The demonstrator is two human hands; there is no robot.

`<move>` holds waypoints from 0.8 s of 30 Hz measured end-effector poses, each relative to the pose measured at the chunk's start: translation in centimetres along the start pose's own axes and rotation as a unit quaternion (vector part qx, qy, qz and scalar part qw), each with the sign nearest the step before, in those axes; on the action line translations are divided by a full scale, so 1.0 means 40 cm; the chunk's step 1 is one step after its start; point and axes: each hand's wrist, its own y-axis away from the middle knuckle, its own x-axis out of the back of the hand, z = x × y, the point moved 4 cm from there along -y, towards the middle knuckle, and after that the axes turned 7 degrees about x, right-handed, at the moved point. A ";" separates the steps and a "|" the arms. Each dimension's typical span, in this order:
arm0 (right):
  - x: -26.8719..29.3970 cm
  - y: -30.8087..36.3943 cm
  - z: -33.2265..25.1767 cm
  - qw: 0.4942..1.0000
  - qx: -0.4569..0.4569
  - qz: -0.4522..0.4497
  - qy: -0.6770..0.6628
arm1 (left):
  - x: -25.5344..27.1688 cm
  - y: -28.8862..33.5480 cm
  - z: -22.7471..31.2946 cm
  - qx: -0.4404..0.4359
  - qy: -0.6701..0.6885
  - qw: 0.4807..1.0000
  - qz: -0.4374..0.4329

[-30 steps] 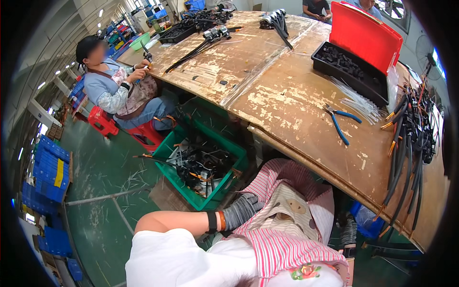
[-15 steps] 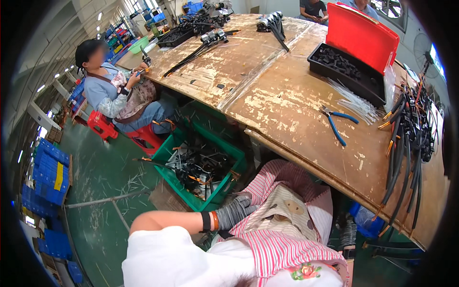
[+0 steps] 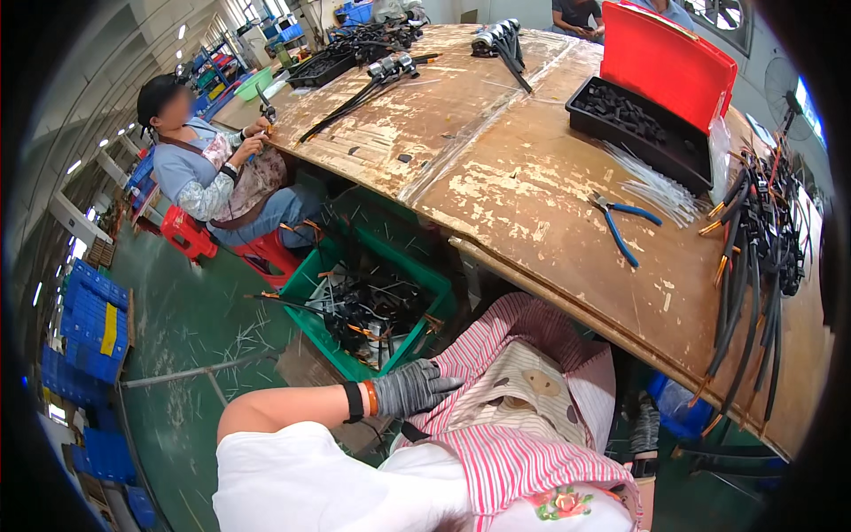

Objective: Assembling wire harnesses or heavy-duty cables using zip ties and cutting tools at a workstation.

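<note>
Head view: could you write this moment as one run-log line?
left hand: gloved, at striped apron | right hand: gloved, beside apron, grip unclear | blue-handled pliers: lying open on table

Free passage over the near edge of the worktop (image 3: 532,226), blocked at the right end by cables (image 3: 761,257), farther in by pliers (image 3: 616,235).

Can't read right hand in grey knit glove (image 3: 645,429) from my end, fingers lost in shadow. Dark-shirted person (image 3: 578,14) cropped by top edge. Heaped small black pieces (image 3: 623,113) too tiny for me.
</note>
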 end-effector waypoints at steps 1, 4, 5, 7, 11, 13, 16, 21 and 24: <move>-0.005 0.001 -0.001 1.000 0.000 -0.004 -0.008 | 0.001 0.000 0.003 -0.007 -0.005 1.000 0.009; -0.018 0.019 0.001 0.999 0.011 0.020 0.034 | -0.005 0.002 0.010 0.027 -0.044 0.998 -0.033; -0.015 0.019 0.005 0.999 0.010 0.020 0.035 | -0.007 0.002 0.020 0.035 -0.026 0.998 -0.049; -0.006 0.013 0.007 0.999 0.023 0.015 0.038 | -0.008 -0.008 0.031 0.093 0.088 0.986 -0.107; 0.002 -0.002 0.007 0.999 0.021 0.009 0.031 | 0.001 0.046 0.031 -0.009 0.112 0.993 -0.022; 0.016 -0.019 0.014 0.999 0.019 0.016 0.031 | 0.004 0.052 0.026 -0.009 0.140 0.990 -0.010; 0.015 -0.023 0.025 1.000 0.002 0.014 0.005 | 0.024 0.053 0.033 -0.008 0.151 0.989 -0.003; -0.007 -0.026 0.024 0.999 0.012 0.016 0.037 | -0.061 0.033 0.017 0.116 0.088 0.989 0.020; -0.024 -0.029 0.024 0.998 0.021 -0.001 0.057 | -0.124 -0.013 0.026 0.144 0.045 0.987 0.063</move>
